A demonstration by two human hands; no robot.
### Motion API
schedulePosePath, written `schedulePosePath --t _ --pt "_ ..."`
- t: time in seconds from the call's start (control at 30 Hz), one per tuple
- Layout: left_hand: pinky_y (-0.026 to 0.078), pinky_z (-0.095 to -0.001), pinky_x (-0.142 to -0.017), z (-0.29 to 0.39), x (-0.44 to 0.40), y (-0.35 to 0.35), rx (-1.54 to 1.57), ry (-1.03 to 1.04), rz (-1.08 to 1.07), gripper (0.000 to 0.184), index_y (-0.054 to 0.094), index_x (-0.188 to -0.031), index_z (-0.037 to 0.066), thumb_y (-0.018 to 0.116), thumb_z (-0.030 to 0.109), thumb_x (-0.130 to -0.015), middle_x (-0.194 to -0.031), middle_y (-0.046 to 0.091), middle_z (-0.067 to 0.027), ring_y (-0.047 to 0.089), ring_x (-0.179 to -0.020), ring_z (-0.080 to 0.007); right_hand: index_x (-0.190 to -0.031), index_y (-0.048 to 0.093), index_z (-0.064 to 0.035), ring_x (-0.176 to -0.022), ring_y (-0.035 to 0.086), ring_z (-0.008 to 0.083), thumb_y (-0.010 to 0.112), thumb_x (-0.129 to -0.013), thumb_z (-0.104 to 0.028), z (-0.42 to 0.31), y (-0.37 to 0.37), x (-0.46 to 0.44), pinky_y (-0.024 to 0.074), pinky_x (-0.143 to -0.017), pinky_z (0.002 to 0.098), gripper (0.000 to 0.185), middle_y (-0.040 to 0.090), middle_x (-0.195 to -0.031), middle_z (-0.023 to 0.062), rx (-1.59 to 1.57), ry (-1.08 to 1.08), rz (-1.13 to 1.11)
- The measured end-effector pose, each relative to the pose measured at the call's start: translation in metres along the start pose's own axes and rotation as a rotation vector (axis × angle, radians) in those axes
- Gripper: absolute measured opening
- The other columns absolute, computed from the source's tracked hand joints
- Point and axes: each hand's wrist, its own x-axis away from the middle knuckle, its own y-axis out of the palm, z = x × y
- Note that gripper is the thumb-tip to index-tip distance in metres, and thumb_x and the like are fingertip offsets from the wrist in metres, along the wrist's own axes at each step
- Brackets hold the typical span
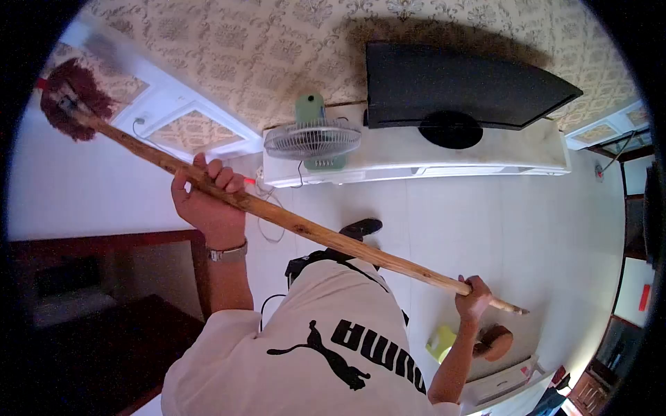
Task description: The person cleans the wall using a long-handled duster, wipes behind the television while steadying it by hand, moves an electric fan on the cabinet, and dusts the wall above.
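A long wooden-handled mop (333, 240) slants across my body from upper left to lower right. Its dark red, shaggy head (76, 100) is raised at the upper left, in front of the white wall panelling. My left hand (211, 201), with a watch on the wrist, is wrapped round the handle below the head. Farther down, near the thin lower end, my right hand (473, 298) grips the same handle.
A green fan (312, 142) and a black television (465, 87) stand on a white low cabinet (395, 156) by the wall. Cables lie on the floor near the fan. A yellow-green object (440, 343) and a round brown object (496, 342) sit beyond my right forearm. Dark furniture (201, 274) stands left.
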Motion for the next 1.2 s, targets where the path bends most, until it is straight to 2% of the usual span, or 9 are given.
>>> schedulePosePath --t 0.1,0.2,0.4,0.6,0.73,0.87,1.03,1.17,1.2 --pt "0.027 -0.0233 -0.043 0.015 0.04 0.008 -0.085 0.049 0.019 0.023 0.047 -0.075 0.01 0.048 0.029 -0.087 -0.057 0.031 0.0024 0.027 -0.046 -0.0087 -0.066 0.052 -0.0053 -0.053 0.053 0.0321 0.073 -0.072 -0.018 0.01 -0.006 0.004 0.0418 -0.05 0.041 0.025 0.054 -0.059 0.0128 0.006 -0.058 -0.098" --pt "0.024 -0.0223 -0.035 0.034 0.074 -0.002 -0.156 0.128 0.172 0.037 0.036 -0.06 0.014 0.046 0.027 -0.093 -0.051 0.025 0.0046 0.023 -0.038 -0.0077 -0.068 0.052 -0.0056 -0.061 0.055 0.0332 0.072 -0.073 -0.018 0.003 0.015 0.015 0.0438 -0.055 0.0425 0.024 0.056 -0.065 0.0119 -0.008 -0.053 -0.193" --pt "0.023 -0.0216 -0.034 0.105 0.118 -0.025 -0.327 0.363 0.145 0.04 0.031 -0.058 0.015 0.045 0.026 -0.094 -0.049 0.022 0.0054 0.02 -0.037 -0.007 -0.076 0.055 -0.0055 -0.077 0.057 0.0332 0.069 -0.068 -0.011 -0.042 0.106 0.036 0.0468 -0.068 0.0418 0.017 0.058 -0.08 0.0124 -0.121 -0.303 -0.547" --pt "0.021 -0.0213 -0.033 0.212 0.144 -0.079 -0.373 0.543 0.119 0.04 0.034 -0.058 0.014 0.043 0.024 -0.095 -0.047 0.024 0.0039 0.021 -0.036 -0.006 -0.096 0.056 -0.0055 -0.089 0.056 0.0317 0.069 -0.069 -0.014 -0.172 0.165 0.072 0.0454 -0.078 0.0438 0.031 0.058 -0.091 0.012 -0.076 -0.481 -0.853" --pt "0.023 -0.0208 -0.033 0.305 0.169 -0.14 -0.496 0.604 -0.03 0.026 0.047 -0.074 0.01 0.041 0.023 -0.096 -0.052 0.026 0.0038 0.024 -0.038 -0.0069 -0.11 0.052 -0.0015 -0.103 0.054 0.0322 0.064 -0.076 -0.017 -0.25 0.203 0.114 0.0446 -0.087 0.0415 0.039 0.057 -0.107 0.0178 -0.238 -0.686 -0.808" --pt "0.023 -0.0218 -0.035 0.369 0.194 -0.199 -0.586 0.796 0.182 0.017 0.053 -0.088 0.009 0.042 0.021 -0.095 -0.053 0.026 0.004 0.021 -0.04 -0.0072 -0.112 0.052 -0.0029 -0.103 0.054 0.0323 0.062 -0.08 -0.023 -0.307 0.233 0.155 0.0451 -0.087 0.04 0.039 0.057 -0.11 0.0164 -0.194 -0.676 -0.932" --pt "0.019 -0.0224 -0.038 0.4 0.204 -0.238 -0.663 0.887 0.466 0.024 0.043 -0.074 0.013 0.042 0.026 -0.094 -0.053 0.024 0.0047 0.019 -0.042 -0.0067 -0.114 0.052 -0.0013 -0.104 0.054 0.0328 0.058 -0.082 -0.027 -0.321 0.237 0.164 0.0449 -0.088 0.0418 0.042 0.055 -0.115 0.0166 -0.109 -0.544 -1.143" --pt "0.019 -0.0248 -0.043 0.408 0.204 -0.248 -0.678 0.942 0.565 0.023 0.04 -0.072 0.013 0.045 0.023 -0.092 -0.055 0.02 0.0042 0.018 -0.046 -0.0081 -0.108 0.056 -0.0027 -0.1 0.056 0.0334 0.057 -0.082 -0.028 -0.298 0.241 0.155 0.0452 -0.086 0.0427 0.037 0.059 -0.107 0.0164 0.003 -0.479 -1.202" --pt "0.019 -0.0254 -0.043 0.402 0.198 -0.241 -0.788 1.034 0.735 0.024 0.039 -0.071 0.013 0.046 0.023 -0.092 -0.055 0.019 0.004 0.018 -0.046 -0.0085 -0.105 0.057 -0.0034 -0.097 0.057 0.0335 0.058 -0.081 -0.027 -0.287 0.246 0.154 0.0457 -0.084 0.0427 0.034 0.059 -0.103 0.0157 0.0 -0.49 -1.156"
